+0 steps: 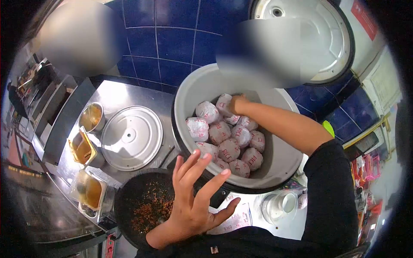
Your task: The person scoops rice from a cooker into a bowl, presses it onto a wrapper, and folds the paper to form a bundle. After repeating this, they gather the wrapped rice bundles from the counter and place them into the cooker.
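Observation:
Inside a large grey-walled rice cooker [292, 150] lie several round rice parcels [229, 149], wrapped in white paper with red "RICE" print. My right hand [238, 105] reaches down among them and is closed on one wrapped rice parcel [224, 102] at the far side; its fingers are partly hidden. My left hand [193, 202] is raised near the cooker's front rim with fingers spread, holding nothing. Below it, a dark pan [129, 193] has reddish-brown crumbly food in it. Printed wrapping paper [236, 217] lies to the right of that hand.
The cooker's open lid [331, 47] stands behind. On the steel counter at left are a round metal lid [131, 150], a metal pot [91, 117] and containers of sauce [81, 148] and brown liquid [91, 192]. A white cup [286, 202] stands at front right.

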`<state>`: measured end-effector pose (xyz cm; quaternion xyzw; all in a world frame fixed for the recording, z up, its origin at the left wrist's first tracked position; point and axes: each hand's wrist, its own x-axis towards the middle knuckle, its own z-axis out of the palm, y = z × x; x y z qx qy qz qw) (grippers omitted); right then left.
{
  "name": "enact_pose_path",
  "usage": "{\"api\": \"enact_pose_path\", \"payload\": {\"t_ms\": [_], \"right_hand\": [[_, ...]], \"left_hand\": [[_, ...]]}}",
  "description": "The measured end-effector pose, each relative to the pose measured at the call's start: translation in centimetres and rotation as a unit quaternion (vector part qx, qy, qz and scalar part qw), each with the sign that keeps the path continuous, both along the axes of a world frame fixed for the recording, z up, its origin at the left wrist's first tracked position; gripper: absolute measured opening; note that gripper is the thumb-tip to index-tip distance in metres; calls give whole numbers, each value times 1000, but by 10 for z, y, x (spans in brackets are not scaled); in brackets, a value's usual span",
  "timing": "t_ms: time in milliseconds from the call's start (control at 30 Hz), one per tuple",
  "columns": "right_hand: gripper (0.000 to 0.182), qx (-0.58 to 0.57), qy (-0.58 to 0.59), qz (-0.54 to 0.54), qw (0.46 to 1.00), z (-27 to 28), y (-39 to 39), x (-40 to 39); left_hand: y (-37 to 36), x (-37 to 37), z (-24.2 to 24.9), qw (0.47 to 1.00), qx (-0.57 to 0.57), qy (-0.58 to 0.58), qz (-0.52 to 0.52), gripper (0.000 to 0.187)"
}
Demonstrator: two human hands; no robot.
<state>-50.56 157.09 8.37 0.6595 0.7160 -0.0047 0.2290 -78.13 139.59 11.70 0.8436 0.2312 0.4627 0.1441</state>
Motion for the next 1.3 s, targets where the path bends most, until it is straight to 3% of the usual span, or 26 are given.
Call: {"api": "enact_pose_path", "payload": {"t_ms": [33, 100, 133, 200, 233, 267, 333, 400, 433, 533, 600, 633, 667, 700, 733, 767, 800, 867, 933, 967, 1033, 1100, 1167, 1233, 1300], "right_hand": [[30, 0, 1, -7, 1000, -1, -2, 7], [30, 121, 135, -85, 980, 8, -8, 25], [31, 154, 187, -65, 968, 20, -17, 34], [32, 194, 287, -8, 938, 89, -63, 22], [33, 266, 293, 65, 916, 117, -95, 22], [36, 252, 381, 29, 889, 150, -137, 14], [38, 379, 387, 24, 840, 191, -226, 13], [32, 451, 302, -19, 840, 213, -322, 24], [31, 489, 260, -61, 831, 211, -368, 42], [38, 566, 220, -230, 761, 170, -513, 110], [43, 514, 169, -420, 728, 117, -609, 152], [49, 456, 170, -542, 685, 67, -667, 186], [52, 398, 153, -528, 735, 20, -716, 205], [52, 296, 165, -661, 670, 2, -727, 198], [61, 310, 210, -589, 716, -69, -775, 225], [76, 312, 179, -602, 713, -97, -779, 221], [83, 398, 138, -596, 684, -125, -779, 218], [91, 479, 111, -656, 573, -141, -753, 217], [88, 470, 110, -711, 510, -130, -730, 224], [88, 471, 118, -710, 510, -134, -725, 230], [74, 398, -4, -719, 569, -146, -719, 241], [69, 424, 54, -705, 565, -150, -731, 250], [58, 476, 150, -678, 540, -145, -743, 251], [59, 508, 175, -643, 545, -155, -754, 256], [59, 536, 199, -605, 554, -168, -771, 263]], "left_hand": [[-2, 1, 0, 1000, 21, -6, 14, 65], [-10, 4, 2, 999, 40, -21, 11, 62], [-15, 6, 3, 998, 57, -38, 16, 59], [-26, 10, 6, 997, 71, -35, -4, 55], [-33, 13, 8, 996, 57, -75, -11, 47], [-41, 17, 9, 992, 40, -114, -22, 40], [-53, 27, 8, 990, 64, -111, -64, 37], [-68, 43, 7, 970, 153, -175, -76, 47], [-73, 50, 5, 967, 146, -178, -112, 47], [-102, 79, 6, 919, 176, -234, -264, 40], [-140, 99, 23, 936, 203, -106, -266, 34], [-159, 105, 27, 947, 139, -36, -287, 27], [-177, 121, 25, 945, 141, -34, -294, 27], [-195, 145, 18, 934, 93, -3, -344, 25], [-212, 168, 11, 919, 45, 29, -390, 24], [-231, 192, 6, 907, -9, 53, -418, 26], [-250, 218, -2, 892, -61, 77, -442, 30], [-282, 266, -28, 873, -88, 144, -458, 40], [-309, 313, -65, 862, -94, 197, -457, 53], [-320, 337, -90, 870, -78, 232, -429, 59], [-340, 381, -134, 876, -32, 339, -341, 68], [-354, 413, -164, 870, 4, 411, -271, 72], [-358, 435, -189, 813, -35, 560, -155, 72], [-348, 451, -225, 824, -59, 544, -144, 71], [-341, 449, -230, 836, -90, 524, -132, 70]]}}
